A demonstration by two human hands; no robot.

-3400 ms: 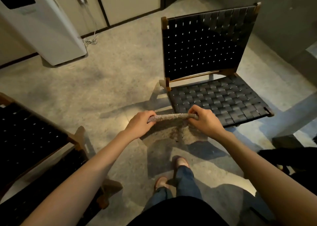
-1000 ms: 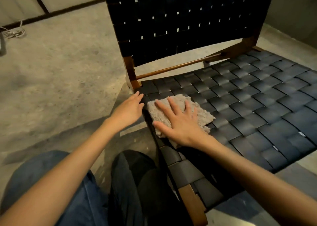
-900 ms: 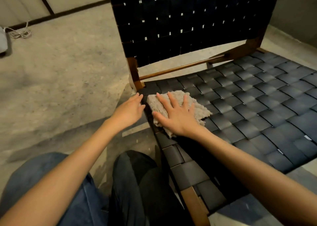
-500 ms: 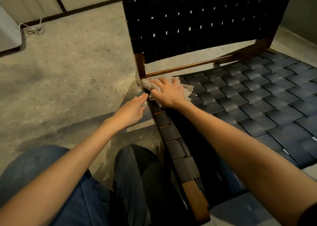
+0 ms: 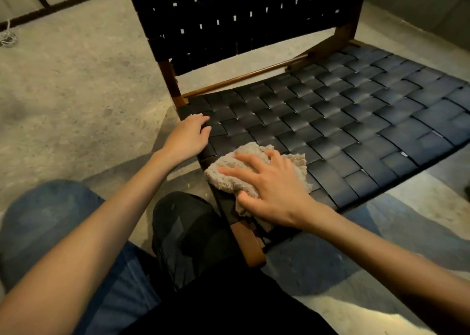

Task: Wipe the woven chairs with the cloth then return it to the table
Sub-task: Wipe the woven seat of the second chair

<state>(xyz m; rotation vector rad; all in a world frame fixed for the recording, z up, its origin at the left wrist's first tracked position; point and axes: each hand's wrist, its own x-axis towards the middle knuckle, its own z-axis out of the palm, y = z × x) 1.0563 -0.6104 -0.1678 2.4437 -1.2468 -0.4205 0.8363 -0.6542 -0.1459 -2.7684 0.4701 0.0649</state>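
A low woven chair (image 5: 356, 121) with black straps and a brown wooden frame fills the middle and right of the head view. A crumpled grey cloth (image 5: 229, 179) lies on the seat's near left corner. My right hand (image 5: 269, 184) presses flat on the cloth with its fingers spread and the thumb at the cloth's near edge. My left hand (image 5: 189, 137) rests on the seat's left edge, fingers relaxed, holding nothing. The two hands are a short way apart.
Speckled concrete floor (image 5: 76, 100) spreads to the left of the chair. A coiled white cable (image 5: 6, 38) lies at the far left by the wall. My knees in blue jeans (image 5: 50, 212) sit low at the front, close to the chair's wooden corner (image 5: 250, 245).
My right hand has dragged the cloth from the seat's back left corner toward the front left corner. My left hand has shifted up onto the seat's left edge.
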